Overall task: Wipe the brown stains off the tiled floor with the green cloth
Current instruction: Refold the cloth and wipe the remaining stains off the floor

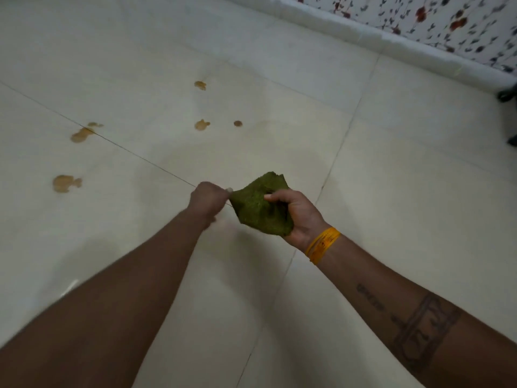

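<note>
A crumpled green cloth (256, 205) is held in the air above the white tiled floor (405, 177), between both hands. My right hand (299, 217) grips its bunched lower part, thumb on top. My left hand (208, 200) pinches the cloth's left corner. Several brown stains lie on the tiles beyond the hands: a large one (65, 183) at the left, one on a grout line (82, 134), two near the middle (201, 124) (238, 123), and a farther one (200, 85).
A white skirting (391, 43) runs along the far right, below a wall with a floral pattern (436, 21). A dark object (507, 93) stands at the right edge. A yellow band (321, 243) circles my right wrist.
</note>
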